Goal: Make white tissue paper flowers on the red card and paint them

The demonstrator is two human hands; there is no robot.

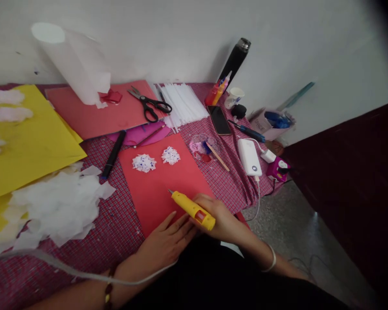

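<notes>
My right hand is wrapped round a yellow hot glue gun, whose metal tip points up and left over a red sheet of paper. Fingers stretched out, my left hand lies flat on the sheet's near edge, beside the gun. Two fluffy white paper tufts with blue specks, a left one and a right one, sit on the upper part of the sheet. The glue gun's trigger and grip are hidden by my right hand.
Cut white paper pieces and yellow sheets lie at left. Behind are scissors, glue sticks and a white paper roll. At right are a paint dish, phone and power bank. A cable crosses my left forearm.
</notes>
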